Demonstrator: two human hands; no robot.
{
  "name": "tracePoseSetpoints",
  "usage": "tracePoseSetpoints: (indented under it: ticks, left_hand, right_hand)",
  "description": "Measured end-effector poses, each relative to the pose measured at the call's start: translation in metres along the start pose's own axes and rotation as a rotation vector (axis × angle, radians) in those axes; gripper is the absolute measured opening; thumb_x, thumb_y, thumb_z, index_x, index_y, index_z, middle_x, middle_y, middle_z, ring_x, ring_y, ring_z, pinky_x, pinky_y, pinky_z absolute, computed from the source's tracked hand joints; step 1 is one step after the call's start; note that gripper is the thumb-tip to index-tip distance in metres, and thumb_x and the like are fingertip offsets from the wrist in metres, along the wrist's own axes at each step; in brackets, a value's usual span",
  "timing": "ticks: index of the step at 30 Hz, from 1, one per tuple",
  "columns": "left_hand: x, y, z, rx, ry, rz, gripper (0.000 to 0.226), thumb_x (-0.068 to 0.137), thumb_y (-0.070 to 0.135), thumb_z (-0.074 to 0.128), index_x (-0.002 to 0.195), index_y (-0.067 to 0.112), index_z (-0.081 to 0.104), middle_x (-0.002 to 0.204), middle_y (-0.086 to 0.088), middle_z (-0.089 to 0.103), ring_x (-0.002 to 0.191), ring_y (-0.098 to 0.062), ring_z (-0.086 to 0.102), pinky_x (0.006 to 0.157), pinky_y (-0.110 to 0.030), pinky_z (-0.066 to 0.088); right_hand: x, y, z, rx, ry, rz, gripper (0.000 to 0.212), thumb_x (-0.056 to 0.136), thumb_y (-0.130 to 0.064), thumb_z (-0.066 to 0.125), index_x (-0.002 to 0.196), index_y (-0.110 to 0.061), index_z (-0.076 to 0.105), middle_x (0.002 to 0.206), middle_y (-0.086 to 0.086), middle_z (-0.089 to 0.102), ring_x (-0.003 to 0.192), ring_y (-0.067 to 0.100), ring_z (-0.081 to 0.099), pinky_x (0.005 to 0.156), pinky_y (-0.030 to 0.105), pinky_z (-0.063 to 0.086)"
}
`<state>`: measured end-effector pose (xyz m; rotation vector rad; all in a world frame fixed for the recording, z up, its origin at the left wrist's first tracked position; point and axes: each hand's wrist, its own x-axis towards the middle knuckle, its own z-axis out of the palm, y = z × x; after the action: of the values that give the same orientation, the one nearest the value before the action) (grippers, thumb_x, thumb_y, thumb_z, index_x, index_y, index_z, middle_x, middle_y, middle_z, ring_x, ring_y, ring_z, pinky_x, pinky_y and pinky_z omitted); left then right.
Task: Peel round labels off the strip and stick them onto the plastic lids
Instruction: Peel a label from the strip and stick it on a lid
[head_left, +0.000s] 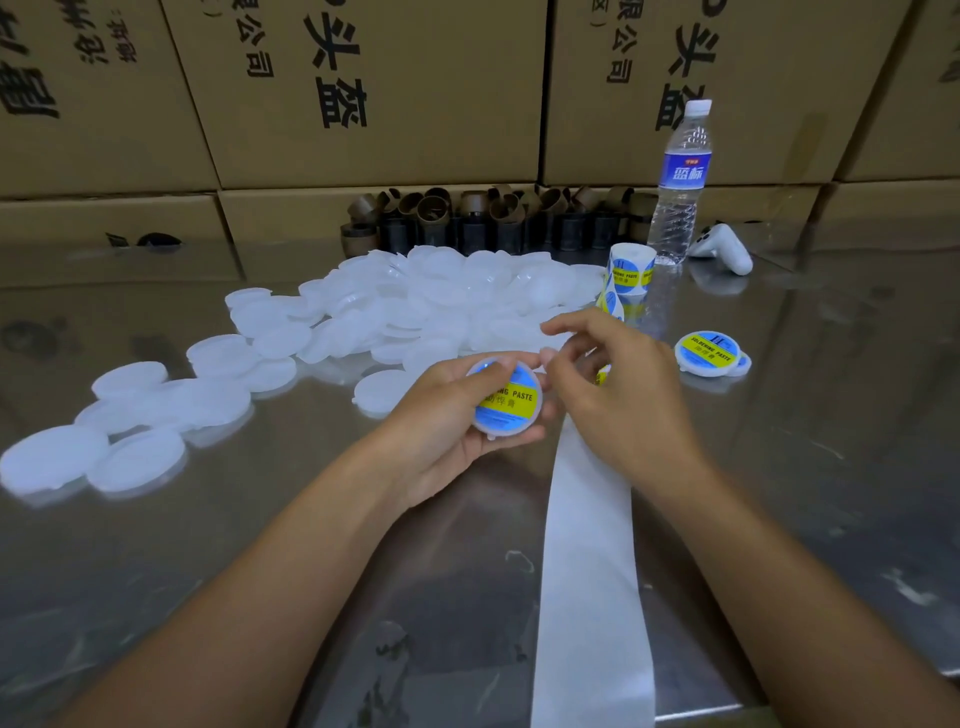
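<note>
Sticking a label on a lid over a shiny table

The left hand (441, 421) holds a round lid (501, 430) in curled fingers, and its thumb presses on the blue and yellow label (514, 408) on top. The right hand (618, 395) is just right of the lid, fingers bent, over the white strip (587, 571); I cannot tell if it pinches anything. A pile of plain lids (415, 306) lies far left. A roll of labels (629, 270) and a finished lid (709, 353) sit far right on the table (831, 467).
</note>
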<state>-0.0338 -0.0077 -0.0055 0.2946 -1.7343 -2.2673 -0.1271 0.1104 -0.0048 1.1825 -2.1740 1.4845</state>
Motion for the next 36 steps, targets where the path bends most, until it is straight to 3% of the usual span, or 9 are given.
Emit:
tracePoseSetpoints:
  ticks: [6, 9, 13, 18, 21, 24, 29, 32, 36]
  left_hand:
    - [0.0017, -0.0012, -0.0013, -0.008, -0.007, 0.126, 0.025, 0.081, 0.033, 0.057, 0.095, 0.022, 0.075, 0.106, -0.008, 0.068, 0.102, -0.026, 0.062, 0.092, -0.04, 0.047]
    - [0.002, -0.0016, -0.002, -0.005, -0.049, 0.133, 0.024, 0.083, 0.034, 0.056, 0.095, 0.026, 0.075, 0.108, -0.005, 0.07, 0.102, -0.02, 0.066, 0.1, -0.043, 0.045]
    - [0.0025, -0.0023, -0.0024, -0.011, -0.037, 0.132, 0.032, 0.083, 0.033, 0.057, 0.108, 0.019, 0.069, 0.107, -0.005, 0.071, 0.099, -0.018, 0.068, 0.09, -0.035, 0.053]
    - [0.0013, -0.0025, -0.0033, 0.112, 0.068, 0.143, 0.021, 0.093, 0.026, 0.054, 0.098, 0.01, 0.067, 0.091, -0.003, 0.073, 0.08, -0.009, 0.067, 0.068, -0.017, 0.051]
    - [0.0, -0.0013, -0.0026, 0.119, 0.066, 0.158, 0.018, 0.088, 0.029, 0.057, 0.089, 0.013, 0.066, 0.086, -0.001, 0.071, 0.077, -0.009, 0.067, 0.067, -0.016, 0.051]
    - [-0.0001, -0.0017, -0.0019, 0.112, 0.054, 0.168, 0.023, 0.078, 0.036, 0.06, 0.086, 0.015, 0.065, 0.086, -0.003, 0.071, 0.078, -0.01, 0.067, 0.068, -0.017, 0.051]
    - [0.0017, -0.0028, -0.0009, 0.065, 0.023, 0.152, 0.02, 0.085, 0.017, 0.061, 0.102, 0.008, 0.065, 0.089, -0.006, 0.071, 0.081, -0.014, 0.064, 0.072, -0.022, 0.051]
    - [0.0022, -0.0032, -0.0014, 0.045, 0.042, 0.171, 0.012, 0.09, 0.005, 0.057, 0.1, 0.009, 0.064, 0.086, -0.007, 0.07, 0.076, -0.012, 0.065, 0.068, -0.019, 0.053]
    - [0.0019, -0.002, -0.0032, 0.005, 0.081, 0.196, 0.012, 0.092, 0.005, 0.056, 0.1, 0.009, 0.063, 0.085, -0.006, 0.07, 0.069, -0.009, 0.065, 0.064, -0.018, 0.052]
  right_hand:
    - [0.0017, -0.0089, -0.0023, 0.308, -0.053, 0.155, 0.01, 0.088, -0.031, 0.062, 0.078, -0.03, 0.06, 0.064, 0.0, 0.062, 0.062, 0.025, 0.056, 0.058, 0.029, 0.043]
    - [0.0, -0.0107, -0.0015, 0.323, -0.171, 0.141, 0.013, 0.087, -0.026, 0.065, 0.075, -0.023, 0.064, 0.061, 0.004, 0.061, 0.056, 0.013, 0.05, 0.058, 0.028, 0.041]
    - [0.0009, -0.009, -0.0012, 0.284, -0.163, 0.145, 0.018, 0.09, -0.02, 0.061, 0.073, -0.024, 0.061, 0.06, 0.001, 0.058, 0.055, 0.012, 0.048, 0.059, 0.028, 0.041]
    - [0.0018, -0.008, -0.0019, 0.301, -0.102, 0.164, 0.015, 0.091, -0.024, 0.06, 0.076, -0.021, 0.059, 0.062, 0.006, 0.059, 0.058, 0.017, 0.049, 0.062, 0.034, 0.043]
    - [0.0, -0.0086, -0.0008, 0.316, -0.18, 0.166, 0.012, 0.089, -0.026, 0.062, 0.09, -0.014, 0.06, 0.077, 0.019, 0.067, 0.071, 0.036, 0.061, 0.072, 0.043, 0.05]
    - [-0.0004, -0.0102, -0.0008, 0.305, -0.205, 0.157, 0.006, 0.088, -0.02, 0.064, 0.086, -0.014, 0.062, 0.081, 0.013, 0.071, 0.082, 0.037, 0.065, 0.077, 0.052, 0.052]
    - [0.0014, -0.0089, -0.0015, 0.289, -0.131, 0.165, 0.008, 0.088, -0.022, 0.065, 0.087, -0.014, 0.064, 0.078, 0.02, 0.069, 0.076, 0.042, 0.061, 0.073, 0.052, 0.052]
    - [0.0014, -0.0086, -0.001, 0.316, -0.121, 0.168, 0.011, 0.087, -0.025, 0.066, 0.09, -0.029, 0.056, 0.078, 0.024, 0.066, 0.073, 0.042, 0.06, 0.075, 0.048, 0.05]
    - [0.0008, -0.0076, 0.0004, 0.304, -0.186, 0.148, 0.028, 0.083, -0.017, 0.07, 0.096, -0.033, 0.051, 0.066, 0.003, 0.065, 0.066, 0.023, 0.061, 0.076, 0.039, 0.051]
